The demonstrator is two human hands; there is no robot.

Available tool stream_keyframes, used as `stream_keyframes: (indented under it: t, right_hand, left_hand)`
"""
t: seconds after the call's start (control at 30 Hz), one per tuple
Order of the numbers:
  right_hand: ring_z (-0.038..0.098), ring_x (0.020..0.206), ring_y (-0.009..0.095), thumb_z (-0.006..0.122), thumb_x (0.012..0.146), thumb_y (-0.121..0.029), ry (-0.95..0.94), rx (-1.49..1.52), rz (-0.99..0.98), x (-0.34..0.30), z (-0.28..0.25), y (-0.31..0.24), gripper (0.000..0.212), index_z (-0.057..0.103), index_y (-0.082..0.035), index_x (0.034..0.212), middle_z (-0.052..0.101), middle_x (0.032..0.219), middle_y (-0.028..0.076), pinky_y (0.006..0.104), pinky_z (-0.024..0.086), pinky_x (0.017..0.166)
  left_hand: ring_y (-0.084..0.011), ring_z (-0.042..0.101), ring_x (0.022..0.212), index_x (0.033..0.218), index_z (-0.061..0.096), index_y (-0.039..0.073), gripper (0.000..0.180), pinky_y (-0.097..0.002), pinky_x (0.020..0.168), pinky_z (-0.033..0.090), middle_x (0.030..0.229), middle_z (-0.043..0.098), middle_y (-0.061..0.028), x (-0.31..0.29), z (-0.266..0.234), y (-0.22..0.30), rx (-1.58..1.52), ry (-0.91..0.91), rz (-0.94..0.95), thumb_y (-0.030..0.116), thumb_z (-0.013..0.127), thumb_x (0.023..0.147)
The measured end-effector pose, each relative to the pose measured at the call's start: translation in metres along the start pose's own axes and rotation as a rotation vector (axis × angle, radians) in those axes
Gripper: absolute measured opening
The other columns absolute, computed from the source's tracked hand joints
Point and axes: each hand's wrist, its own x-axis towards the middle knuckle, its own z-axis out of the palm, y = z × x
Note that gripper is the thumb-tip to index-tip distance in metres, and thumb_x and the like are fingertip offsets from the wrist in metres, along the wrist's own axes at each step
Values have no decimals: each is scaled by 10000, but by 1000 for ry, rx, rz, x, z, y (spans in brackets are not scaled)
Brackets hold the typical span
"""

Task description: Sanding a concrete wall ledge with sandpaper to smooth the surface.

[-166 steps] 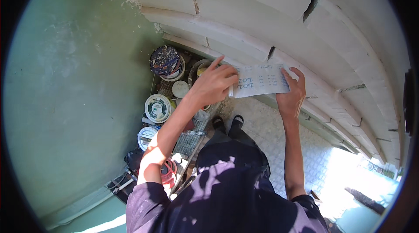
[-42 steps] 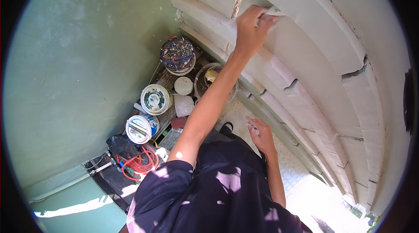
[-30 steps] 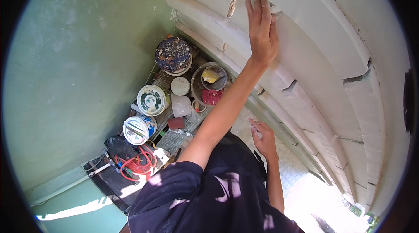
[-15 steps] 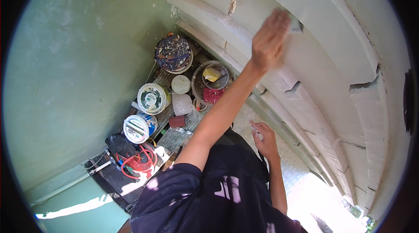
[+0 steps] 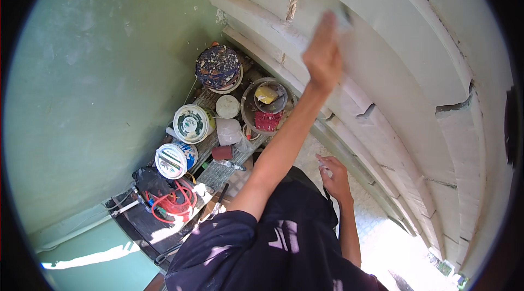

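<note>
My left hand [image 5: 324,59] is raised to the pale moulded wall surface [image 5: 393,73], at the end of a stretched arm. Its fingers are closed on a flat greyish piece [image 5: 344,20], which lies against the wall between two raised bands. Motion smears the hand and the piece, so I cannot tell its exact kind. Lower down, my right hand [image 5: 335,177] hangs in front of the dark shirt, touching nothing. Its fingers are loosely bent and apart, with a whitish patch near the fingertips.
Left of my arm, a wooden plank [image 5: 218,174] bears paint-spattered buckets [image 5: 217,67], white lidded tubs [image 5: 191,123] and a grey basin [image 5: 248,111] holding a bowl with a yellow sponge [image 5: 266,94]. A red hose [image 5: 174,204] lies coiled nearby. A green wall [image 5: 109,100] stands at left.
My left hand and the flat piece have slid left along the wall surface. My right hand has barely moved.
</note>
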Motion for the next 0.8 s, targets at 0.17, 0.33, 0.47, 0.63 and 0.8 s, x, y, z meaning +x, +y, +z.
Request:
stream_keyframes:
  t: [0.17,0.33,0.47,0.63,0.8]
  right_hand:
    - [682,980,349,592,888,-15,29,100,98,0,-3,-1,381,704,-43,1251,686,1061,192,389,526,894]
    - [682,966,346,592,882,-9,-57,20,75,-6,1,4,388,701,-39,1253,685,1052,200,382,527,884]
    - [680,947,338,585,879,-5,-32,-4,7,-3,-2,-8,400,700,-46,1260,678,1028,201,377,529,871]
    - [679,946,330,587,883,-12,-79,23,72,-5,3,1,408,694,-52,1274,678,1024,190,375,531,873]
    - [680,928,320,590,884,-18,-115,-74,20,-3,3,-8,410,690,-51,1280,680,1025,188,374,545,842]
  left_hand:
    - [-316,687,1168,1327,656,1,519,-363,969,560,1291,671,-221,1,13,12,31,151,-171,-159,614,834]
    - [-341,671,1180,1286,664,-39,472,-386,1003,548,1235,690,-230,-1,4,19,-58,-21,-47,-163,610,833]
    - [-341,679,1178,1289,663,-42,481,-403,1012,549,1200,715,-214,15,9,8,-24,140,-141,-184,569,840]
    - [-353,638,1237,1279,684,0,577,-391,1031,534,1300,667,-215,-12,-8,30,-196,-250,79,-225,563,761]
    - [-349,661,1197,1247,698,12,516,-377,974,573,1260,685,-204,17,6,16,-59,98,-77,-211,584,796]
